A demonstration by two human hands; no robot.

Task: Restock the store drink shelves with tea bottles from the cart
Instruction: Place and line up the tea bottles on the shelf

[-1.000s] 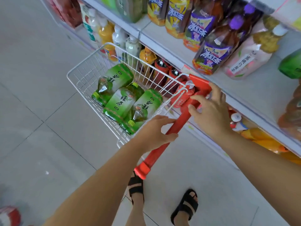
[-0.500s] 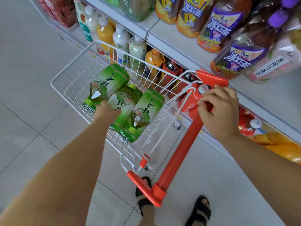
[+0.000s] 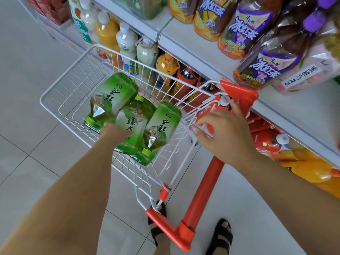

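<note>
Head view: left hand (image 3: 116, 132) has left the red handle (image 3: 207, 184) for the middle green tea bottle (image 3: 136, 122) in the cart basket (image 3: 73, 103) — grip hidden — right hand (image 3: 224, 135) clamping the handle; pickup starting.

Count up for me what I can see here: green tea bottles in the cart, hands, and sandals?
Green tea bottles in the cart: 3
Hands, left hand and right hand: 2
Sandals: 2
Total: 7
</note>
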